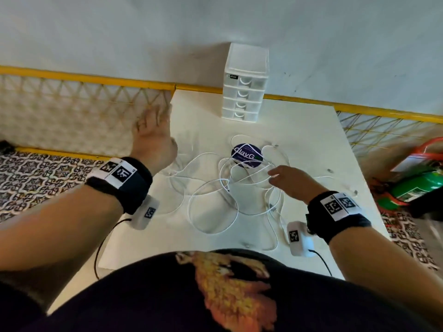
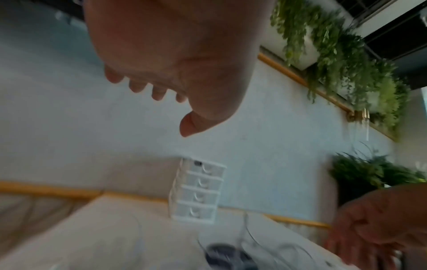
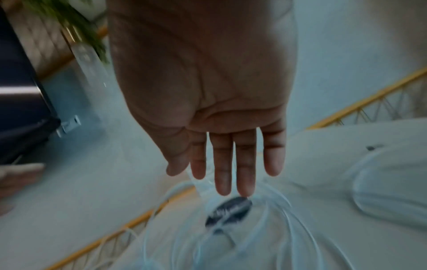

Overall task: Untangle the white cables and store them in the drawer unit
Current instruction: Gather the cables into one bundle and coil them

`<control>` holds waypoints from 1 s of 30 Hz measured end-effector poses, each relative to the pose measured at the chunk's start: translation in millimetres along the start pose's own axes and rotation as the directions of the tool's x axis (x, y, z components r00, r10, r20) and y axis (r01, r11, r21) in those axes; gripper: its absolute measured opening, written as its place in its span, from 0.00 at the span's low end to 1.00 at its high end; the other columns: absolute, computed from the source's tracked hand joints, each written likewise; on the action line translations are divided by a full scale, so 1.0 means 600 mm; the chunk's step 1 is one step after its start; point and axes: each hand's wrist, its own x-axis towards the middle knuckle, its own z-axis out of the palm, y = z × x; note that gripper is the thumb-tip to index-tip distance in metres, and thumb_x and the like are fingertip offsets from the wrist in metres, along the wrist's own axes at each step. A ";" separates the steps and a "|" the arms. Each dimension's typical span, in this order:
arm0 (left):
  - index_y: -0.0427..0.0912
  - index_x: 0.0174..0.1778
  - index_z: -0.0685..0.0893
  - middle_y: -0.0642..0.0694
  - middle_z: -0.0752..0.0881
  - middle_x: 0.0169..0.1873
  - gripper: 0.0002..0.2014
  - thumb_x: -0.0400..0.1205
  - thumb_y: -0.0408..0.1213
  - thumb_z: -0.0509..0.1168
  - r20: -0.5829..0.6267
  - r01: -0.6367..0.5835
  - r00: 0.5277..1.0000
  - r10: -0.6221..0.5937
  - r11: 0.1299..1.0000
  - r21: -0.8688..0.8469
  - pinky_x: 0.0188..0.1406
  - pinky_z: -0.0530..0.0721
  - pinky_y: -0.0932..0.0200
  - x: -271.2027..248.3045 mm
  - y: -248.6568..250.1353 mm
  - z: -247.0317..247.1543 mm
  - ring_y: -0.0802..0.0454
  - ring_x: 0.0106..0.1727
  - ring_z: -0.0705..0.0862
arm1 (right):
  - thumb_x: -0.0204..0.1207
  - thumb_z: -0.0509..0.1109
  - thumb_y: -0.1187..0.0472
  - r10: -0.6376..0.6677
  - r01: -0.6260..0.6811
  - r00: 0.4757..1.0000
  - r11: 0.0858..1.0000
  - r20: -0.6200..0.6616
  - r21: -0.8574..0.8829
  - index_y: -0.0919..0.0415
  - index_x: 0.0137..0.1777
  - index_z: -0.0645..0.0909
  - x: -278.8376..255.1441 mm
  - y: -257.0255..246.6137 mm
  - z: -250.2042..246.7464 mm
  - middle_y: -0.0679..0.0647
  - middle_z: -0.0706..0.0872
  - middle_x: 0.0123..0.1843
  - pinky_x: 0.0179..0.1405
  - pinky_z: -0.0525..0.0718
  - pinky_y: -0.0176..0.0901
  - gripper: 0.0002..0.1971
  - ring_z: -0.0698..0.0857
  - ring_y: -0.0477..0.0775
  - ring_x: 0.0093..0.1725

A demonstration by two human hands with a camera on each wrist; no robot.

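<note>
A tangle of white cables (image 1: 223, 188) lies in loops across the middle of the white table (image 1: 311, 140), some crossing a round dark sticker (image 1: 247, 155). The white drawer unit (image 1: 244, 85) stands at the table's far edge with its drawers closed; it also shows in the left wrist view as the drawer unit (image 2: 197, 191). My left hand (image 1: 153, 135) is raised above the table's left side, fingers spread, holding nothing. My right hand (image 1: 285, 180) hovers flat over the cables' right side; in its wrist view the straight fingers (image 3: 233, 164) point down at the blurred cables (image 3: 231, 228).
A yellow railing (image 1: 84, 76) with lattice runs behind the table against a pale wall. A green cylinder (image 1: 417, 185) and an orange-handled item sit on the patterned floor to the right. Potted plants (image 2: 342, 60) hang on the wall.
</note>
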 end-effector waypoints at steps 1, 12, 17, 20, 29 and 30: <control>0.44 0.85 0.55 0.37 0.61 0.81 0.37 0.81 0.41 0.63 0.079 -0.055 0.995 0.054 0.998 0.009 0.78 0.56 0.42 -0.014 0.012 0.022 0.36 0.82 0.57 | 0.82 0.66 0.54 -0.009 0.010 0.999 1.000 0.045 -0.002 0.54 0.74 0.75 -0.003 0.009 0.024 0.56 0.80 0.71 0.65 0.74 0.41 0.20 0.80 0.58 0.69; 0.50 0.68 0.79 0.44 0.82 0.62 0.22 0.83 0.52 0.50 0.563 -0.412 0.790 0.244 0.890 0.193 0.58 0.79 0.51 -0.118 -0.034 0.212 0.41 0.63 0.82 | 0.78 0.63 0.62 -0.002 -0.007 1.000 0.841 -0.017 -0.540 0.43 0.66 0.75 -0.039 0.173 0.156 0.40 0.51 0.86 0.80 0.50 0.61 0.19 0.50 0.50 0.85; 0.41 0.59 0.84 0.32 0.83 0.55 0.17 0.80 0.44 0.58 0.309 0.157 0.941 -0.139 0.987 -0.035 0.59 0.80 0.41 -0.047 -0.154 0.153 0.30 0.57 0.81 | 0.76 0.61 0.62 0.274 -0.327 0.945 0.766 -0.180 -0.553 0.46 0.79 0.65 -0.043 0.216 0.116 0.44 0.62 0.81 0.73 0.65 0.60 0.30 0.65 0.56 0.77; 0.43 0.64 0.78 0.28 0.82 0.55 0.25 0.75 0.52 0.55 0.165 0.297 0.946 -0.280 0.951 -0.090 0.65 0.78 0.41 0.008 -0.209 0.132 0.29 0.56 0.80 | 0.77 0.63 0.58 0.374 -0.410 0.911 0.777 -0.174 -0.478 0.49 0.77 0.66 -0.042 0.225 0.114 0.45 0.61 0.80 0.67 0.70 0.57 0.27 0.68 0.57 0.74; 0.43 0.44 0.91 0.59 0.83 0.41 0.08 0.81 0.40 0.67 0.030 -0.119 0.988 0.152 0.868 -0.482 0.48 0.73 0.76 0.025 -0.094 0.037 0.75 0.40 0.78 | 0.76 0.64 0.58 0.328 -0.427 0.820 0.896 -0.469 -0.121 0.53 0.67 0.79 -0.035 0.172 0.113 0.52 0.74 0.71 0.67 0.67 0.58 0.19 0.72 0.61 0.68; 0.46 0.40 0.91 0.58 0.83 0.45 0.09 0.80 0.43 0.68 0.114 -0.113 0.974 0.193 0.861 -0.496 0.54 0.75 0.69 0.023 -0.089 0.041 0.73 0.44 0.80 | 0.75 0.63 0.60 0.361 -0.452 0.833 0.882 -0.420 -0.137 0.51 0.64 0.81 -0.032 0.163 0.110 0.51 0.73 0.71 0.67 0.67 0.58 0.18 0.72 0.60 0.68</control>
